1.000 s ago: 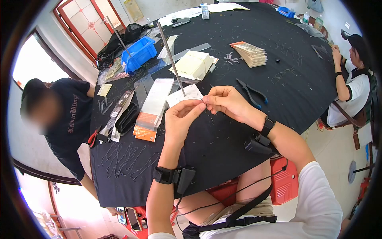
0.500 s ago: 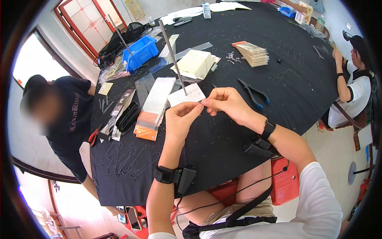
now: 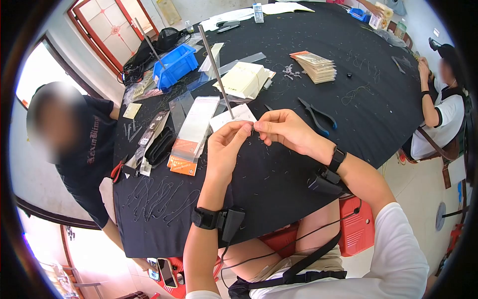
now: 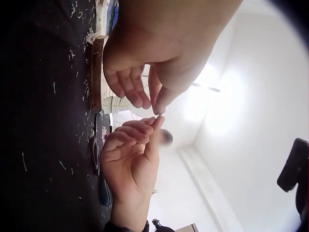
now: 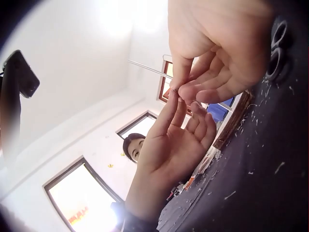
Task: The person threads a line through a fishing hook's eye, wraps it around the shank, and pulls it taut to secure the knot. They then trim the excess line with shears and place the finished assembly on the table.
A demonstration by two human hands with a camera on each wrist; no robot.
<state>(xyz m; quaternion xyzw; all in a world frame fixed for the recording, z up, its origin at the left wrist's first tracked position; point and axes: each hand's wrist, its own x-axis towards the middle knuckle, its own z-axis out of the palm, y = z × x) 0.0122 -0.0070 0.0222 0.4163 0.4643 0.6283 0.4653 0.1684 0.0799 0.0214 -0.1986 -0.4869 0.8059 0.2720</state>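
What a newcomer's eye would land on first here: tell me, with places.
Probably the left hand and right hand, close together over the black cloth, pinching a tiny thing too small to identify. Next, perhaps, the slanting metal rod just beyond them and the bright blue bin at the head view's upper left. The pliers lie right of the hands.

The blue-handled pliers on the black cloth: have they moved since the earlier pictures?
No. In the head view, the blue-handled pliers keep the same place against the orange-topped card stack; the whole picture only shifts slightly.
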